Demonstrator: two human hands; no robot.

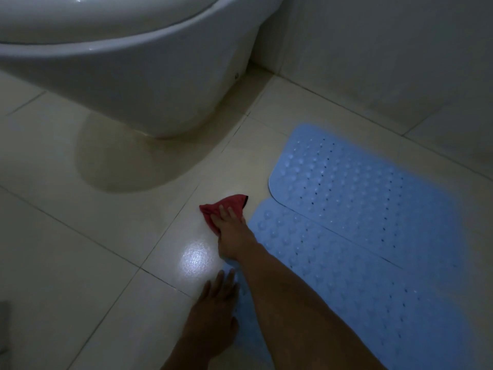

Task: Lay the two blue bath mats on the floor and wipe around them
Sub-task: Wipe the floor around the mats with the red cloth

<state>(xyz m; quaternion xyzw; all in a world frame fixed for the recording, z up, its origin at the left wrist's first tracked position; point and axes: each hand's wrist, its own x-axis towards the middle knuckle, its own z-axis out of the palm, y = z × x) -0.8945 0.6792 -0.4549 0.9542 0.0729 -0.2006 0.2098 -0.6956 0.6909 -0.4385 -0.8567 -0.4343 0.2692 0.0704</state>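
Note:
Two blue bath mats lie flat side by side on the tiled floor, the far mat (354, 182) by the wall and the near mat (333, 276) under my right forearm. My right hand (230, 231) presses a red cloth (221, 206) onto the floor just left of the mats' rounded corners, fingers spread over it. My left hand (216, 297) rests flat with straight fingers on the floor at the near mat's left edge.
A white toilet (128, 76) fills the upper left, its base close to the cloth. A tiled wall (386, 49) runs behind the mats. Pale floor tiles (80, 249) stretch to the left, with a bright light reflection near my hands.

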